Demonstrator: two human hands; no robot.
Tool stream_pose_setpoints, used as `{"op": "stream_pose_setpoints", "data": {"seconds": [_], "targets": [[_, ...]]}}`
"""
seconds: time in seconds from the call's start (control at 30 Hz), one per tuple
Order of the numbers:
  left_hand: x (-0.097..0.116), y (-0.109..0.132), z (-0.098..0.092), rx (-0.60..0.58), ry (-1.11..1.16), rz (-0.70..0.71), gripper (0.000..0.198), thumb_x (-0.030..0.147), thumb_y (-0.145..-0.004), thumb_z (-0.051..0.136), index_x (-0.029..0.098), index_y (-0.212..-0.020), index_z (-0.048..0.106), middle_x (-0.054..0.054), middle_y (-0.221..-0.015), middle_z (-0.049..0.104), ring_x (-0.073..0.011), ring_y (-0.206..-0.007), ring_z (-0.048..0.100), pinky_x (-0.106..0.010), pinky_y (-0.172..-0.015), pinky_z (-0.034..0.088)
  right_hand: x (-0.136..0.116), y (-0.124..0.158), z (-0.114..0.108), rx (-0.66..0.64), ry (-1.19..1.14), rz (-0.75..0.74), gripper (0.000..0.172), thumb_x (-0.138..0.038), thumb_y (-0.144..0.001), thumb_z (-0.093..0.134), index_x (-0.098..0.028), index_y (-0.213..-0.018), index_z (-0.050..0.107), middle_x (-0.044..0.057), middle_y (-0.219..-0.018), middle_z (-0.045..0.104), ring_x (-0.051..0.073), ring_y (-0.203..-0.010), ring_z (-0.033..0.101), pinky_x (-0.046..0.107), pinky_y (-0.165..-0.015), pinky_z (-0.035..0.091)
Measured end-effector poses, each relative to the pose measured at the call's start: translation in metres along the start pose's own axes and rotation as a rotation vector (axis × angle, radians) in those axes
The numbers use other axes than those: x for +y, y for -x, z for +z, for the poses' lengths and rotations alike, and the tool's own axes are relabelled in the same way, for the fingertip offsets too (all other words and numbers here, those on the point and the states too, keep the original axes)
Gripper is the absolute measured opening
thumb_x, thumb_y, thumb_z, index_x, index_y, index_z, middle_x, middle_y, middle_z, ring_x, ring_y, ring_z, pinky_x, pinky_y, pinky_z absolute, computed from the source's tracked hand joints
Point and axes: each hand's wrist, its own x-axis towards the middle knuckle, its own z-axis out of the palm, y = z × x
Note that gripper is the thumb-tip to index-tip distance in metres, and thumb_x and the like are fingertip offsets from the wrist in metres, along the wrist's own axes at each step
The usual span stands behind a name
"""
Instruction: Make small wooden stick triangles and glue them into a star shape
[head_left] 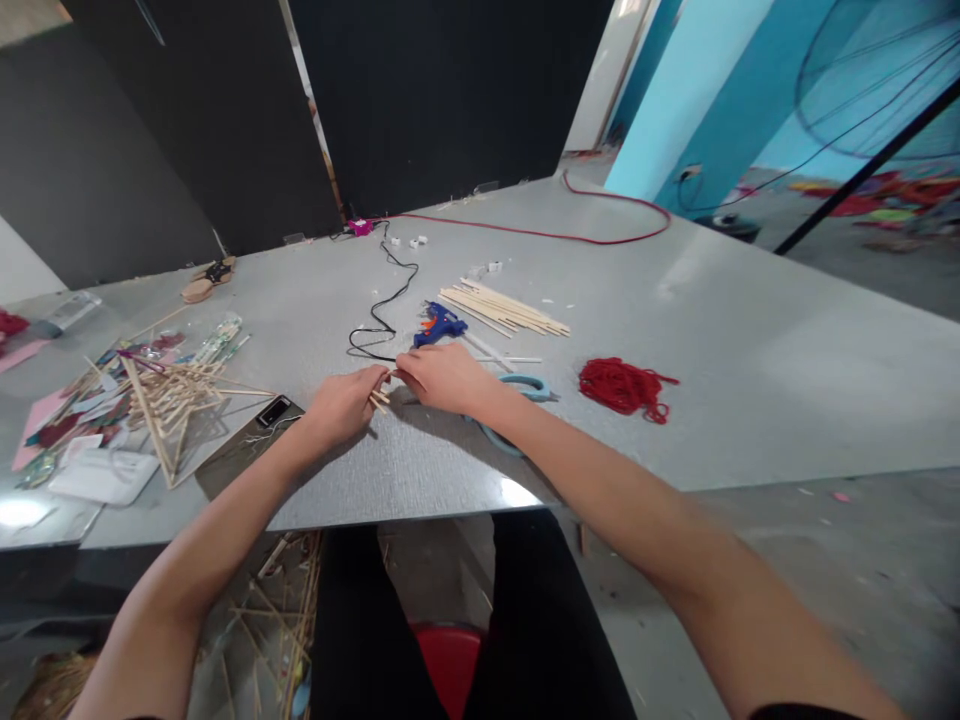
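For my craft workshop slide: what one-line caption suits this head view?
Both hands, left hand and right hand, pinch short wooden sticks on a grey table beside a blue glue gun.

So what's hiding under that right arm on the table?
Blue-handled scissors lie under the right hand and forearm. One handle loop shows beyond the wrist and a blue curve nearer the table edge; the blades are covered.

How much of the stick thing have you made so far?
Done: a stick frame of joined wooden sticks lies at the left. In hand: the left hand and right hand pinch a few short sticks together. Left: a pile of loose sticks lies unused beyond the blue glue gun.
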Motion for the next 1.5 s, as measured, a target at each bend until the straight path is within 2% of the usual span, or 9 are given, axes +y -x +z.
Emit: {"op": "stream_pose_setpoints", "data": {"seconds": [0.17,0.37,0.53,0.73,0.93,1.07,1.23,1.37,1.5], "targets": [[0.009,-0.001,0.004,0.108,0.265,-0.078,0.012,0.016,-0.091,0.065,0.025,-0.095,0.072,-0.006,-0.084,0.067,-0.0248,-0.076,0.056,-0.033,-0.075,0.04,-0.004,-0.001,0.004,-0.012,-0.003,0.026,0.032,-0.027,-0.11,0.043,-0.014,-0.115,0.071,0.015,-0.102,0.08,0.026,-0.089,0.07,0.037,-0.065,0.025],[0.012,-0.008,-0.005,0.225,0.496,-0.18,0.012,0.033,-0.1,0.065,0.023,-0.096,0.07,0.0,-0.07,0.052,-0.017,-0.063,0.043,-0.028,-0.064,0.036,0.003,-0.002,-0.002,0.049,-0.048,0.121,0.044,-0.035,-0.114,0.032,-0.015,-0.115,0.071,0.016,-0.097,0.077,0.024,-0.078,0.064,0.035,-0.065,0.027],[0.01,-0.014,-0.012,0.126,1.021,-0.377,0.03,0.053,-0.104,0.058,0.023,-0.097,0.06,0.008,-0.06,0.031,-0.0104,-0.046,0.02,-0.023,-0.045,0.018,0.004,-0.001,-0.005,0.214,-0.375,0.12,0.041,-0.039,-0.111,0.035,-0.018,-0.091,0.064,0.007,-0.079,0.065,0.018,-0.068,0.053,0.032,-0.066,0.03],[0.01,-0.014,-0.017,0.015,1.373,-0.467,0.021,0.038,-0.103,0.062,0.022,-0.093,0.055,0.008,-0.059,0.041,-0.0085,-0.044,0.03,-0.019,-0.043,0.025,-0.023,0.013,-0.019,-0.129,-0.928,-0.208,0.04,-0.039,-0.098,0.056,-0.021,-0.064,0.049,-0.005,-0.058,0.04,0.011,-0.056,0.035,0.027,-0.057,0.03],[0.008,-0.016,-0.006,0.096,1.277,-0.503,0.026,0.039,-0.099,0.066,0.02,-0.087,0.053,-0.002,-0.075,0.067,-0.0106,-0.053,0.053,-0.021,-0.048,0.037,-0.053,0.03,-0.02,-0.279,-0.805,-0.403,0.03,-0.035,-0.091,0.067,-0.02,-0.065,0.064,-0.006,-0.057,0.053,0.009,-0.054,0.041,0.028,-0.059,0.03],[0.006,-0.016,-0.001,0.079,1.274,-0.46,0.025,0.039,-0.097,0.069,0.02,-0.092,0.054,-0.007,-0.094,0.075,-0.0137,-0.066,0.065,-0.023,-0.053,0.042,-0.05,0.025,-0.012,-0.164,-0.682,-0.285,0.041,-0.048,-0.092,0.073,-0.02,-0.063,0.062,-0.005,-0.057,0.057,0.011,-0.055,0.046,0.03,-0.061,0.031],[0.004,-0.015,-0.001,0.035,1.252,-0.445,0.026,0.042,-0.099,0.068,0.018,-0.095,0.059,-0.009,-0.095,0.076,-0.0146,-0.07,0.067,-0.025,-0.058,0.046,-0.019,0.007,-0.001,0.336,-0.533,-0.053,0.031,-0.048,-0.092,0.078,-0.021,-0.105,0.07,0.01,-0.106,0.074,0.026,-0.102,0.065,0.038,-0.091,0.048],[0.011,-0.014,0.001,-0.07,1.234,-0.408,0.031,0.047,-0.097,0.071,0.017,-0.098,0.063,-0.012,-0.1,0.079,-0.0159,-0.071,0.067,-0.025,-0.061,0.046,-0.003,-0.002,0.013,0.358,-0.435,-0.067,0.054,-0.045,-0.088,0.082,-0.022,-0.134,0.063,0.016,-0.137,0.065,0.035,-0.128,0.058,0.051,-0.109,0.046],[0.016,-0.01,0.007,-0.095,1.21,-0.353,0.037,0.051,-0.093,0.076,0.017,-0.106,0.067,-0.012,-0.101,0.08,-0.0177,-0.076,0.068,-0.028,-0.069,0.05,-0.003,-0.005,0.023,0.325,-0.431,-0.122,0.045,-0.045,-0.094,0.077,-0.019,-0.129,0.066,0.016,-0.132,0.068,0.034,-0.124,0.059,0.051,-0.107,0.047]]}}
